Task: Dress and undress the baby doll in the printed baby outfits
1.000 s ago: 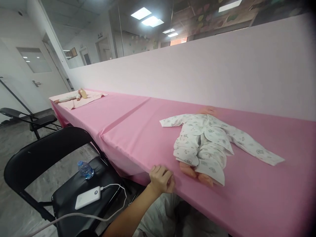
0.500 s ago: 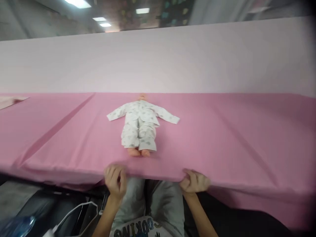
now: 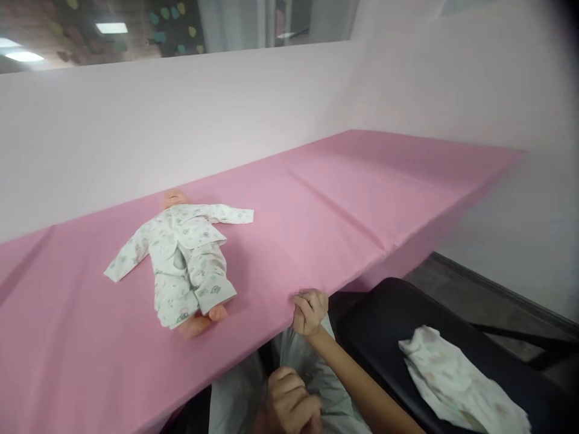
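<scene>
A baby doll point(image 3: 174, 198) lies on its back on the pink-covered table point(image 3: 280, 253), its feet toward the near edge. It wears a white long-sleeved top point(image 3: 181, 226) and white trousers point(image 3: 176, 295), both with a small print; the sleeves spread out to the sides. My right hand point(image 3: 310, 311), its fingers curled, rests against the table's near edge, right of the doll's feet. Closed in a loose fist, my left hand point(image 3: 292, 401) is over my lap, below the table edge. No object shows in either hand.
On a black chair point(image 3: 384, 319) at the right lies a crumpled white printed cloth point(image 3: 461, 383). A white wall point(image 3: 181, 120) runs behind the table and turns at its right side. A window or mirror strip point(image 3: 235, 27) sits along the top.
My view has swung right, bringing the chair with the cloth into sight. My left hand has dropped from the table edge to my lap; my right hand stays at the edge.
</scene>
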{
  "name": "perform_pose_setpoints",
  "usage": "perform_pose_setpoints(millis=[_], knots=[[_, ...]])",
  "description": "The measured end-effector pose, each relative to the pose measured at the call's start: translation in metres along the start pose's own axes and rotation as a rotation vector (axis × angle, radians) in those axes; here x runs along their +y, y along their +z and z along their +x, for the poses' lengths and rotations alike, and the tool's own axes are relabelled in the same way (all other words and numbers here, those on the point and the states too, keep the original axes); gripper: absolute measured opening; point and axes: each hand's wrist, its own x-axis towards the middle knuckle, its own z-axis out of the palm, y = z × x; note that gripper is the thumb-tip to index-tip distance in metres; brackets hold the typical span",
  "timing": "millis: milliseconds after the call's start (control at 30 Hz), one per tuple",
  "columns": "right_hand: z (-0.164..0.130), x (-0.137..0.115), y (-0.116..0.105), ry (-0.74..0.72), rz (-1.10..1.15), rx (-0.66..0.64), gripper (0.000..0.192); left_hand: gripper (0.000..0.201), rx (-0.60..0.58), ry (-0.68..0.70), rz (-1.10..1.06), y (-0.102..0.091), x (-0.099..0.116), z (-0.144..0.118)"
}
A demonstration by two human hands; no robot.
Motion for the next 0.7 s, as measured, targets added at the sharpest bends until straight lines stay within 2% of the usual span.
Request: perform_pose_setpoints(millis=[100, 267, 433, 567, 700], knots=[[0.001, 0.001, 0.003, 0.008, -0.011, 0.023, 0.021, 0.017, 0.072, 0.002, -0.119, 0.002, -0.023, -0.002], [0.002, 0.005, 0.008, -0.022, -0.016, 0.073, 0.021, 0.015, -0.053, -0.024, -0.151, 0.007, -0.047, -0.022], [0.004, 0.006, 0.008, -0.025, -0.047, 0.091, 0.021, 0.015, -0.092, -0.079, -0.177, 0.011, -0.038, -0.029], [0.003, 0.004, 0.002, -0.009, -0.043, 0.024, 0.022, 0.018, -0.150, -0.090, -0.139, 0.009, -0.029, -0.025], [0.003, 0.004, -0.006, 0.007, -0.034, -0.068, 0.024, 0.019, -0.200, -0.124, -0.115, 0.003, -0.029, -0.024]])
